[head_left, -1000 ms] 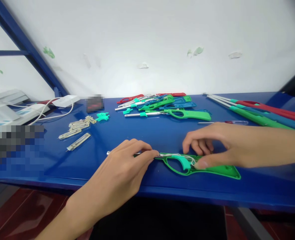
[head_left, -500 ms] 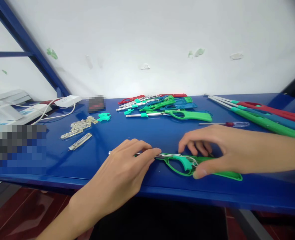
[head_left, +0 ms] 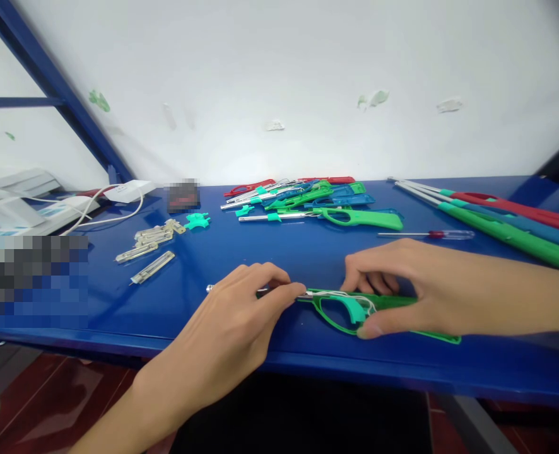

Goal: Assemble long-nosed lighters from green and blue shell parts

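In front of me on the blue table lies an opened green utility lighter (head_left: 329, 324), with a teal trigger (head_left: 354, 309) and thin white wires inside its half shell. My left hand (head_left: 241, 315) presses thumb and forefinger together on the metal tube, whose tip (head_left: 208, 288) shows past the knuckles. At the handle end, my right hand (head_left: 402, 296) straddles the shell. Its thumb rests near the trigger and the loop, while the curled fingers sit along the far edge. The palm hides part of the handle.
Behind lies a pile of red, green and blue lighter parts (head_left: 317, 195). Three long lighters (head_left: 506, 230) and a screwdriver (head_left: 450, 234) are at the right. Clear fuel cartridges (head_left: 152, 268) and teal pieces (head_left: 198, 221) lie left, beside a white power strip (head_left: 128, 191).
My right thumb has shifted slightly left along the lighter toward the trigger loop, and the right fingers have moved a little. My left hand stays almost still on the tube.
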The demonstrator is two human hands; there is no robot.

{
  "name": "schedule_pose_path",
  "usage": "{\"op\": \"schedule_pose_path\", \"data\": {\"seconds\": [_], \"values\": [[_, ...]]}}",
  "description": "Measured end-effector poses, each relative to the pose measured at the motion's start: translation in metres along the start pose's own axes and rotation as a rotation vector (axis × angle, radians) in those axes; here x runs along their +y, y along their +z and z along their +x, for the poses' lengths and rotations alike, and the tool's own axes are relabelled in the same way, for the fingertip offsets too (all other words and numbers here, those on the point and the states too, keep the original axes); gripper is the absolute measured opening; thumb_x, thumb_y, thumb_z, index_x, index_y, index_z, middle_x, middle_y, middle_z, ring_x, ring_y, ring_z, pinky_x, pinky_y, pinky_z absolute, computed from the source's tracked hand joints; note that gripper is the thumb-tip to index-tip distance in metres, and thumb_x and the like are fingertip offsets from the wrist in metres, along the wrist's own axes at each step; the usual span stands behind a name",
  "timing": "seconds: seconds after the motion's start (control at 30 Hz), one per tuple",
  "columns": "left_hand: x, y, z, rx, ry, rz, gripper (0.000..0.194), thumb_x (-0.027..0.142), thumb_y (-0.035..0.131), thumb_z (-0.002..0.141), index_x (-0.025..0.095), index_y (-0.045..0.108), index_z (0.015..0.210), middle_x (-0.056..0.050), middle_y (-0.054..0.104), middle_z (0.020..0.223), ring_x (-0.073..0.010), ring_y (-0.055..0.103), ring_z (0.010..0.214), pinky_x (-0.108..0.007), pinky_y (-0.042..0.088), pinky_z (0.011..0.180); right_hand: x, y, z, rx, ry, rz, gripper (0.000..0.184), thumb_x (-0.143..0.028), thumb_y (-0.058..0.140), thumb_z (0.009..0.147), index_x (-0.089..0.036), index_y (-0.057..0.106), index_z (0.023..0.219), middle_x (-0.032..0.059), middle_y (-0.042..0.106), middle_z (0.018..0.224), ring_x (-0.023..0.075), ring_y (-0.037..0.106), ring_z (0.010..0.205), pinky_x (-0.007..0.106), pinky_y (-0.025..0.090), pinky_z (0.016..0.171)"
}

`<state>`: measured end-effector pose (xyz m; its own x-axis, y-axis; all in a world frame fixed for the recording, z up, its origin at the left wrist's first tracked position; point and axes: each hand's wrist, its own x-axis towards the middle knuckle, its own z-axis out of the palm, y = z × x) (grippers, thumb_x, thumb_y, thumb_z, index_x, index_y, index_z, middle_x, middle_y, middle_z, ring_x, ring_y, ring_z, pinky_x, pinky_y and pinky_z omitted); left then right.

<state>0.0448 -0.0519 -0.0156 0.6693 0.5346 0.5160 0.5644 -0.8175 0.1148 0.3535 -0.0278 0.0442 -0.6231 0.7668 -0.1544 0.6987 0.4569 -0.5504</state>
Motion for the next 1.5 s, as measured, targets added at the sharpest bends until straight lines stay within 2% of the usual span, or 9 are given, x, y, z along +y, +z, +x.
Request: {"op": "schedule_pose_path", "data": {"seconds": [0.1, 0.23, 0.33, 0.47, 0.7, 0.87, 1.0, 1.27, 1.5], "values": [[-0.001, 0.001, 0.0, 0.004, 0.007, 0.001, 0.047, -0.006, 0.057, 0.106, 0.023, 0.071, 0.139, -0.006, 0.077, 0.127, -0.0244, 0.077, 0.104, -0.037, 0.061, 0.087, 0.002, 0.001, 0.0, 0.014, 0.003, -0.009, 0.042, -0.071, 0.081, 0.096, -0.03, 0.071, 0.09, -0.0027, 0.065, 0.079, 0.0184, 0.056, 0.067, 0.032, 0.04, 0.058], [-0.003, 0.002, 0.002, -0.001, 0.016, 0.003, 0.039, 0.0, 0.059, 0.11, 0.022, 0.072, 0.14, -0.006, 0.077, 0.124, -0.0241, 0.077, 0.103, -0.039, 0.06, 0.091, 0.008, 0.001, -0.001, 0.035, 0.008, 0.013, 0.049, -0.078, 0.081, 0.093, -0.034, 0.082, 0.116, -0.0002, 0.073, 0.086, 0.0222, 0.065, 0.072, 0.034, 0.047, 0.06], [-0.003, 0.002, 0.005, 0.01, 0.017, 0.001, 0.029, 0.01, 0.059, 0.117, 0.02, 0.074, 0.139, -0.007, 0.078, 0.122, -0.0244, 0.077, 0.104, -0.041, 0.059, 0.092, 0.015, 0.0, 0.0, 0.075, -0.041, 0.027, 0.049, -0.077, 0.071, 0.102, -0.035, 0.084, 0.126, 0.0016, 0.078, 0.089, 0.0234, 0.068, 0.071, 0.035, 0.049, 0.059], [-0.002, 0.002, 0.006, 0.036, 0.013, -0.017, 0.024, 0.017, 0.059, 0.12, 0.018, 0.075, 0.137, -0.008, 0.078, 0.123, -0.0242, 0.077, 0.105, -0.041, 0.059, 0.094, 0.023, -0.002, 0.003, 0.261, -0.139, -0.023, 0.048, -0.069, 0.054, 0.114, -0.033, 0.086, 0.109, 0.0029, 0.085, 0.096, 0.0264, 0.074, 0.081, 0.039, 0.052, 0.07], [-0.002, 0.003, 0.004, 0.099, 0.031, 0.0, 0.024, 0.012, 0.06, 0.118, 0.017, 0.075, 0.136, -0.01, 0.077, 0.124, -0.0235, 0.076, 0.108, -0.041, 0.058, 0.098, 0.033, -0.011, 0.008, 0.673, -0.035, -0.252, 0.049, -0.066, 0.051, 0.114, -0.031, 0.084, 0.104, 0.0057, 0.088, 0.101, 0.0311, 0.079, 0.086, 0.046, 0.051, 0.076], [-0.003, 0.003, 0.004, 0.125, 0.031, -0.017, 0.025, 0.008, 0.06, 0.117, 0.017, 0.075, 0.135, -0.01, 0.077, 0.122, -0.0249, 0.073, 0.11, -0.042, 0.058, 0.097, 0.044, -0.019, 0.011, 0.786, -0.018, -0.281, 0.039, -0.06, 0.057, 0.111, -0.031, 0.08, 0.098, 0.0083, 0.086, 0.098, 0.0325, 0.074, 0.085, 0.048, 0.047, 0.076], [-0.002, 0.003, 0.005, 0.114, 0.027, -0.046, 0.025, 0.008, 0.06, 0.117, 0.018, 0.074, 0.136, -0.01, 0.076, 0.123, -0.0258, 0.071, 0.114, -0.044, 0.06, 0.1, 0.042, -0.017, 0.012, 0.728, -0.073, -0.234, 0.037, -0.06, 0.062, 0.11, -0.03, 0.082, 0.103, 0.0087, 0.087, 0.105, 0.033, 0.077, 0.094, 0.05, 0.052, 0.084], [0.015, -0.001, 0.011, -0.078, 0.075, -0.073, 0.036, 0.016, 0.054, 0.119, 0.021, 0.065, 0.153, -0.018, 0.069, 0.151, -0.0347, 0.063, 0.149, -0.059, 0.062, 0.119, 0.021, -0.005, 0.007, 0.293, -0.251, 0.016, 0.032, -0.061, 0.075, 0.106, -0.031, 0.086, 0.099, 0.0025, 0.087, 0.1, 0.0235, 0.079, 0.088, 0.038, 0.061, 0.08], [0.016, 0.001, 0.014, -0.149, 0.091, -0.052, 0.043, 0.017, 0.05, 0.12, 0.023, 0.061, 0.16, -0.02, 0.064, 0.157, -0.0385, 0.056, 0.16, -0.061, 0.061, 0.124, 0.026, 0.002, 0.011, 0.216, -0.249, 0.036, 0.022, -0.051, 0.08, 0.105, -0.03, 0.085, 0.099, -0.001, 0.086, 0.099, 0.0198, 0.078, 0.088, 0.034, 0.058, 0.079]]}}
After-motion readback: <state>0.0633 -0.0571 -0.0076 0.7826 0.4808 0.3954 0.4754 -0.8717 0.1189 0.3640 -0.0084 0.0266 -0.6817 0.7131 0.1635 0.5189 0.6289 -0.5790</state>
